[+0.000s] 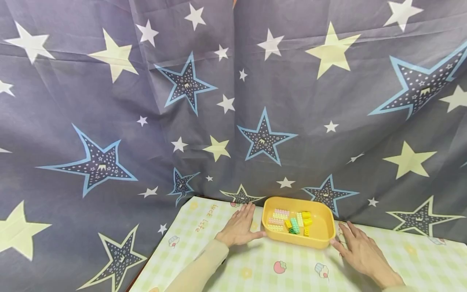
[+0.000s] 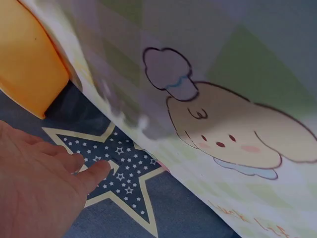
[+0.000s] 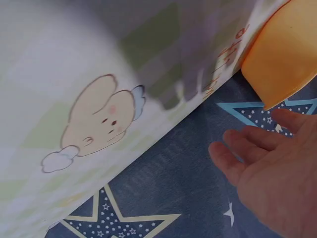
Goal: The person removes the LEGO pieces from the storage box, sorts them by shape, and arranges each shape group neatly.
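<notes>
A yellow tray [image 1: 321,240] with raised walls stands near the back edge of the table. Building bricks in pink, pale yellow, yellow and green lie inside it, among them a green brick [image 1: 294,226] and a pink brick [image 1: 281,212]. My left hand [image 1: 238,227] is at the tray's left side, fingers extended and thumb tip right at the wall. On the other side is my right hand [image 1: 359,251], fingers loosely spread, its thumb close to the tray's right corner. Each wrist view shows a hand with nothing in it beside the yellow wall.
A green-and-white checked cloth [image 1: 262,261] with printed cakes and strawberries covers the table. Right behind the tray hangs a dark grey curtain [image 1: 219,125] with stars. The table's left edge runs diagonally toward the back.
</notes>
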`<state>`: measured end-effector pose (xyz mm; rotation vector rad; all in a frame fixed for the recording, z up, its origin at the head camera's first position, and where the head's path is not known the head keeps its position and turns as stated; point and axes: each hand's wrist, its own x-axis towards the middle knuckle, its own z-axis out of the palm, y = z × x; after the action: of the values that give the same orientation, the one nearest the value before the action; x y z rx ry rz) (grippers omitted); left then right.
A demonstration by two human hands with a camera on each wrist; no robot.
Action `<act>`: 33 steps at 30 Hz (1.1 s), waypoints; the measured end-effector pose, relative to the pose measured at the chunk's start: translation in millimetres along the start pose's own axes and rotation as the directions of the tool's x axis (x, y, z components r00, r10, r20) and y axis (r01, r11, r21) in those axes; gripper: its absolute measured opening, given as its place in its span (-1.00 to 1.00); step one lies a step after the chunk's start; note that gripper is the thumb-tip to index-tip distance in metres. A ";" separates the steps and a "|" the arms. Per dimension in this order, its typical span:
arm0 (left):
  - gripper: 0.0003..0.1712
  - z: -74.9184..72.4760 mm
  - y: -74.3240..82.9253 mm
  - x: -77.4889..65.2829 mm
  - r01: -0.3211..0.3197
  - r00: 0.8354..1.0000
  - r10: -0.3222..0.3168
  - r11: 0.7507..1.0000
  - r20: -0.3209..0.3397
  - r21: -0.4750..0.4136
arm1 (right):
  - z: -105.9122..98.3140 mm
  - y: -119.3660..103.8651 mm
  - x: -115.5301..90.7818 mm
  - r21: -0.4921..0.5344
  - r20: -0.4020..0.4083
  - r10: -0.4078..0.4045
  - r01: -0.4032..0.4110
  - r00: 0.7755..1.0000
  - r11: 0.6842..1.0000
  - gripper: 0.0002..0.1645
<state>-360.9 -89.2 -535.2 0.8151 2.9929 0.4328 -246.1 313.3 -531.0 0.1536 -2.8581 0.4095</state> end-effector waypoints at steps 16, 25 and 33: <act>0.30 4.7 20.8 13.4 0.022 1.000 -0.022 0.990 0.001 -0.138 | 3.4 -41.7 29.1 0.025 -0.063 -0.096 0.098 0.993 0.995 -0.20; 0.38 14.8 37.4 30.1 0.002 1.000 -0.007 0.989 -0.030 -0.148 | 15.8 -64.2 49.5 0.005 -0.064 -0.151 0.152 0.986 0.988 -0.28; 0.41 24.3 51.2 31.7 0.004 0.999 -0.012 0.988 -0.050 -0.157 | 23.5 -74.5 65.3 0.090 -0.016 -0.150 0.151 0.989 0.984 -0.64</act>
<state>-360.9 -24.7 -542.9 0.7895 2.9586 0.6892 -304.1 230.9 -516.4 0.3805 -2.7955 0.5074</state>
